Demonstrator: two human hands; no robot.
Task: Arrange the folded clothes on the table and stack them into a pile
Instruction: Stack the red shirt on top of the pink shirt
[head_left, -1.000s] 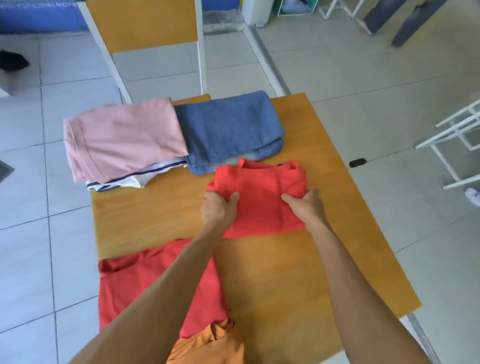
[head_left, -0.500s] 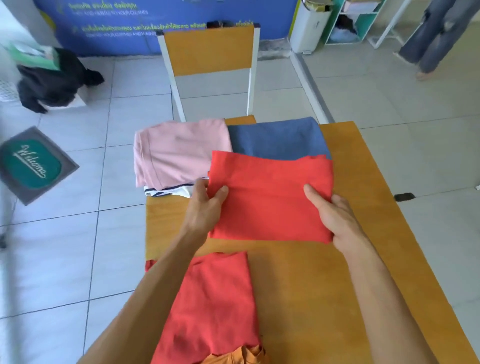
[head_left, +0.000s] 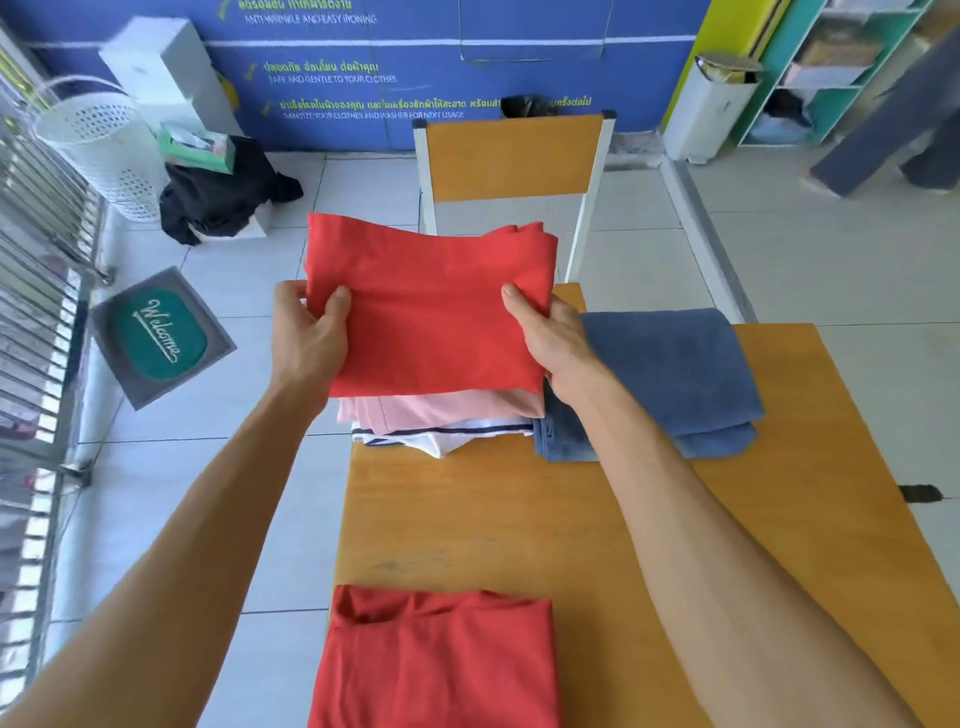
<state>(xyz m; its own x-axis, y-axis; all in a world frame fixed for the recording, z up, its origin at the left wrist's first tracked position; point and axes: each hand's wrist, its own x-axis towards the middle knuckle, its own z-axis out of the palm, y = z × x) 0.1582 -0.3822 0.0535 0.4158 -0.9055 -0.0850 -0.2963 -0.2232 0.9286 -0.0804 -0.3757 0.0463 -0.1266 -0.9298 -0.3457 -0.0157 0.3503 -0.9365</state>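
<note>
Left hand (head_left: 310, 338) and right hand (head_left: 551, 338), each grasping a side edge of the folded red cloth (head_left: 431, 306), thumbs on top and fingers beneath, holding it above the pink garment (head_left: 441, 408) at the table's (head_left: 493, 519) far left corner. Under the pink one, a white striped piece (head_left: 441, 435); just to the right, a folded blue towel (head_left: 675, 374), touching that pile. At the near edge, a second red garment (head_left: 441, 660) lying flat; beyond the table, a chair (head_left: 511, 156).
</note>
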